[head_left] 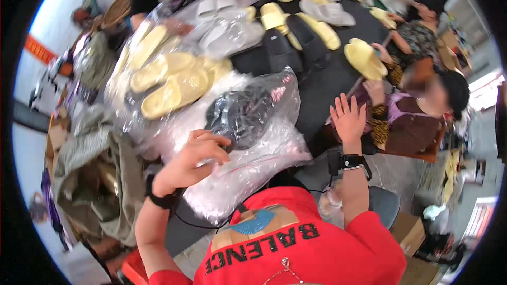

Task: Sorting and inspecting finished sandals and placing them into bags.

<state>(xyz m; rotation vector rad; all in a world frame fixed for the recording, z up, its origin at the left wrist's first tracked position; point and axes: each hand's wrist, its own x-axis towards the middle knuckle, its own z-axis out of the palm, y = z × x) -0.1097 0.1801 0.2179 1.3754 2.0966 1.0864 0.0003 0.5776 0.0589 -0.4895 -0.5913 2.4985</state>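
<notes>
Surface: dark surface (327,87) crowded with yellow slippers (169,82), grey ones and clear bags; other people sit along its far and right sides.
Left hand (193,161): fingers curled, pinching the clear plastic bag (248,126) at its near edge.
Bag: holds black slippers (240,116), lies just ahead and right of that hand, long axis running away from the person.
Right hand (347,119): raised, fingers spread, grasping nothing, well right of the bag.
Nearer hand: left.
</notes>
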